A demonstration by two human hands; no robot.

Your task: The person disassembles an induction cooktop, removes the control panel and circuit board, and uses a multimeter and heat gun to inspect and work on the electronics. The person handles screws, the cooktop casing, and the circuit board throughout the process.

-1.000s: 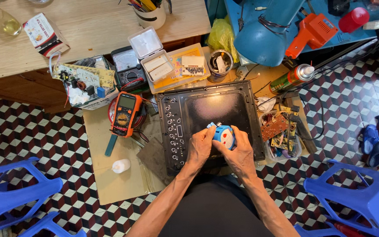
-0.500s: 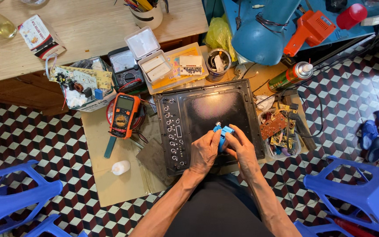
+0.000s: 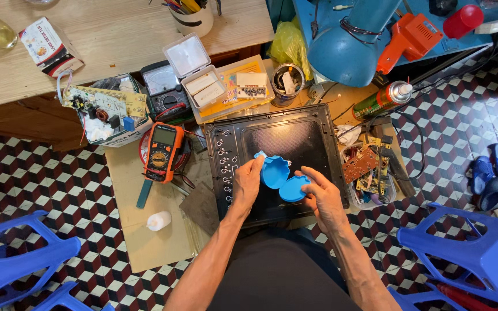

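low board (image 3: 145,242) lying on checkered floor (image 3: 47,190) | carrying black panel (image 3: 295,144), orange multimeter (image 3: 161,152), white bottle (image 3: 158,220), spray can (image 3: 381,99), tray of circuit boards (image 3: 370,173) | wooden desk (image 3: 105,34) bearing small box (image 3: 49,46), pen cup (image 3: 190,17)

An orange multimeter (image 3: 161,152) lies beside a green circuit board (image 3: 100,106), an open white parts box (image 3: 197,70) and a spray can (image 3: 383,99); blue plastic stools (image 3: 472,253) flank the chequered tile floor (image 3: 24,184).
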